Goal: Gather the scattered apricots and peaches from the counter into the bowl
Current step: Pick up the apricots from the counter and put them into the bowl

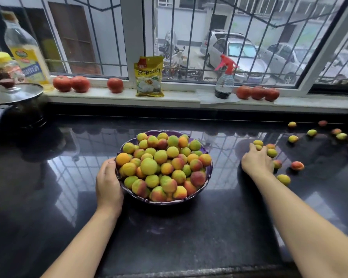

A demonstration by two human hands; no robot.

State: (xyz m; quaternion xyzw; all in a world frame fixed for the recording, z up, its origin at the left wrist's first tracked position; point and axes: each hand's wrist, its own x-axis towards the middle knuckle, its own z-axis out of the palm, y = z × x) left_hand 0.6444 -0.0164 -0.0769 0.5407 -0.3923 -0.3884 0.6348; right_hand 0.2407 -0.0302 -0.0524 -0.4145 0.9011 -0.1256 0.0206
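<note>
A purple bowl [208, 173] heaped with yellow, green and red apricots and peaches stands in the middle of the black counter [169, 237]. My left hand [108, 183] grips the bowl's left rim. To the right, my right hand [256, 160] lies over a small cluster of fruit [272, 152], its fingers curled round some of them. More loose fruit lie scattered further right: a red peach [297, 165], a yellow apricot [283, 179], and several others [311, 133] toward the counter's back right corner.
A lidded black pot [14, 105] stands at the far left beside an oil bottle [26, 51] and a jar. On the window sill sit tomatoes [115, 85], a yellow packet [149, 77] and a spray bottle [224, 83].
</note>
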